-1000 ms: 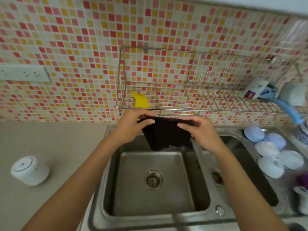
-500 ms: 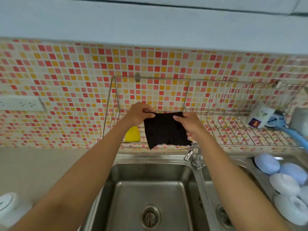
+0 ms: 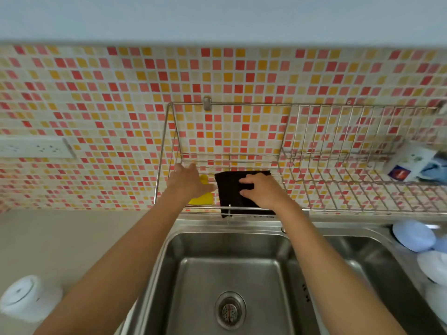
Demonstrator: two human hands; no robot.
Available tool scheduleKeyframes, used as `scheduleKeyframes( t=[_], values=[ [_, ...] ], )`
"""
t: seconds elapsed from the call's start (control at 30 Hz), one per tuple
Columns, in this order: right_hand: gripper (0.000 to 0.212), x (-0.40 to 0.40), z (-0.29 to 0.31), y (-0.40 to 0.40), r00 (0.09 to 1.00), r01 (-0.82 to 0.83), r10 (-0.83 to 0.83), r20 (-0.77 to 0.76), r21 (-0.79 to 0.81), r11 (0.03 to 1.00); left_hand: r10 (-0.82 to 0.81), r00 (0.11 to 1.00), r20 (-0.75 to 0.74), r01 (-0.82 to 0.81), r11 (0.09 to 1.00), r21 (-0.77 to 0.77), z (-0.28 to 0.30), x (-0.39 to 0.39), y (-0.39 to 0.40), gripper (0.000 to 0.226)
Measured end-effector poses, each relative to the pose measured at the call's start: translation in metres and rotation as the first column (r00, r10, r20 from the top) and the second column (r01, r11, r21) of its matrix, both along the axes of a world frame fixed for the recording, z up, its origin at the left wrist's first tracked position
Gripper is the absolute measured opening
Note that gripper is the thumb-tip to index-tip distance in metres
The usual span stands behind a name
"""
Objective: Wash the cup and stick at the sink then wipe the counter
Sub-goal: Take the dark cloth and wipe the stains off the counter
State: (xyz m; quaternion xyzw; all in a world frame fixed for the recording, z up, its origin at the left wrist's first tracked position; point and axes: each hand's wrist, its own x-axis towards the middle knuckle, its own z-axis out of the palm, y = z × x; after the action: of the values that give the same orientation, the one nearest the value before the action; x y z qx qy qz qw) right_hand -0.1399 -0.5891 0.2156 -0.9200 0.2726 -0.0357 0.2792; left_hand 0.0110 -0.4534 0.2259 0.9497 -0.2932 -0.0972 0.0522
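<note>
A black cloth (image 3: 229, 189) lies on the wire rack (image 3: 338, 187) fixed to the tiled wall above the sink (image 3: 229, 269). My right hand (image 3: 263, 191) rests on the cloth with its fingers curled into the fabric. To the left of the cloth, my left hand (image 3: 189, 182) is flat with fingers apart, over a yellow sponge (image 3: 205, 199) on the rack, and holds nothing. A white cup (image 3: 26, 298) stands upside down on the counter at the lower left. No stick is in view.
Several pale blue and white round dishes (image 3: 413, 235) lie in the right basin. A white mug (image 3: 408, 163) sits at the rack's right end. A wall socket (image 3: 36, 147) is on the tiles at left. My right arm hides the tap.
The cloth went from hanging between both hands over the sink up onto the rack. My left hand has let go of it and opened. The view tilted upward.
</note>
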Motion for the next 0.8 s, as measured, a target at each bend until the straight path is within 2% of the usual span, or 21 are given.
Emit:
scheduleKeyframes(
  t=[0.1,0.17,0.27,0.37,0.53,0.6,0.67,0.7,0.8],
  values=[
    [0.044,0.0,0.002,0.0,1.0,-0.011,0.011,-0.008,-0.002,1.0,-0.034,0.999,-0.003,0.032,0.971,-0.238,-0.007,0.0,0.006,0.065],
    [0.044,-0.001,0.001,0.001,1.0,-0.004,0.004,0.007,-0.024,1.0,-0.074,0.997,0.021,0.076,0.923,-0.378,-0.008,-0.003,0.008,0.057],
    [0.043,-0.002,-0.001,0.002,1.0,0.006,-0.005,0.029,-0.035,0.999,-0.14,0.987,0.079,0.16,0.87,-0.466,-0.01,-0.009,0.012,0.054],
    [0.043,-0.002,-0.002,0.002,0.999,0.008,-0.006,0.044,-0.042,0.999,-0.126,0.985,0.119,0.17,0.836,-0.522,-0.013,-0.01,0.015,0.052],
    [0.043,-0.001,-0.004,0.001,0.999,0.018,-0.017,0.036,-0.034,0.999,-0.095,0.995,-0.004,0.087,0.926,-0.368,-0.015,-0.008,0.016,0.049],
    [0.043,-0.001,-0.003,0.002,0.999,0.019,-0.018,0.037,-0.035,0.999,-0.122,0.99,0.067,0.137,0.934,-0.328,-0.016,-0.005,0.016,0.045],
    [0.043,-0.002,-0.004,0.002,0.999,0.024,-0.022,0.041,-0.043,0.999,-0.213,0.959,0.186,0.253,0.941,-0.227,-0.019,-0.004,0.017,0.044],
    [0.043,-0.002,-0.004,0.002,0.999,0.024,-0.023,0.038,-0.045,0.999,-0.272,0.945,0.179,0.303,0.936,-0.18,-0.021,-0.004,0.019,0.048],
    [0.043,-0.001,-0.005,0.002,0.999,0.025,-0.024,0.028,-0.046,0.999,-0.322,0.947,0.001,0.318,0.935,-0.159,-0.02,-0.007,0.025,0.051]
  ],
)
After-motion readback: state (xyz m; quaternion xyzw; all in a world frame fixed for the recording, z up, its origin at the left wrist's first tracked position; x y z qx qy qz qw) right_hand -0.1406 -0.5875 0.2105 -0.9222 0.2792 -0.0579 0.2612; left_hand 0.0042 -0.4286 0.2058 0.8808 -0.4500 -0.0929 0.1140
